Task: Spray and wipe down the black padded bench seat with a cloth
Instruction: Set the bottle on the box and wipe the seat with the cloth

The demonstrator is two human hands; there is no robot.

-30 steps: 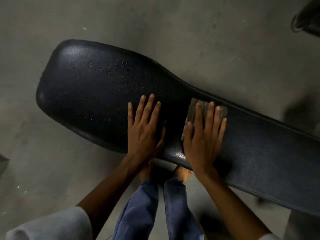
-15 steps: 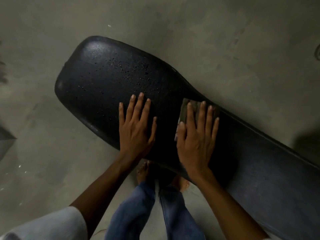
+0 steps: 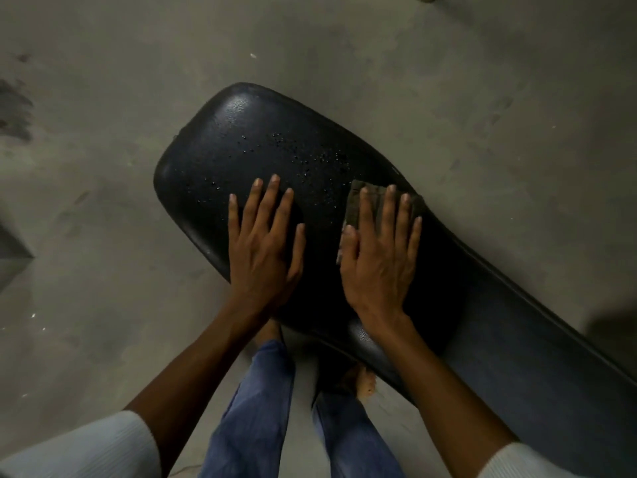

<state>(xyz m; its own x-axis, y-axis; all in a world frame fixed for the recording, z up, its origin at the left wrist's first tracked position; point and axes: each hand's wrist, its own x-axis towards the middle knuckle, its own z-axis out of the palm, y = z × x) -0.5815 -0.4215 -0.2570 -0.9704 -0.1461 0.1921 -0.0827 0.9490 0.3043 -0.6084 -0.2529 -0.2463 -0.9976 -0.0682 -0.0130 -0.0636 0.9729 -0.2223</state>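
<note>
The black padded bench seat (image 3: 220, 160) runs from the upper middle down to the lower right, its wide rounded end dotted with spray droplets. My left hand (image 3: 263, 244) lies flat on the pad with fingers spread and nothing under it. My right hand (image 3: 377, 260) presses flat on a small folded grey-brown cloth (image 3: 353, 208), which shows beyond the fingertips and beside the thumb. The cloth sits where the wide end narrows, just right of the droplets.
Grey concrete floor (image 3: 103, 167) surrounds the bench. My legs in blue jeans (image 3: 255, 408) and a bare foot (image 3: 362, 382) stand at the bench's near edge. A dark object corner (image 3: 13, 246) shows at the far left.
Both hands and the cloth have shifted along the pad toward the wide droplet-covered end. The camera view has swung, so the bench end now sits nearer the middle.
</note>
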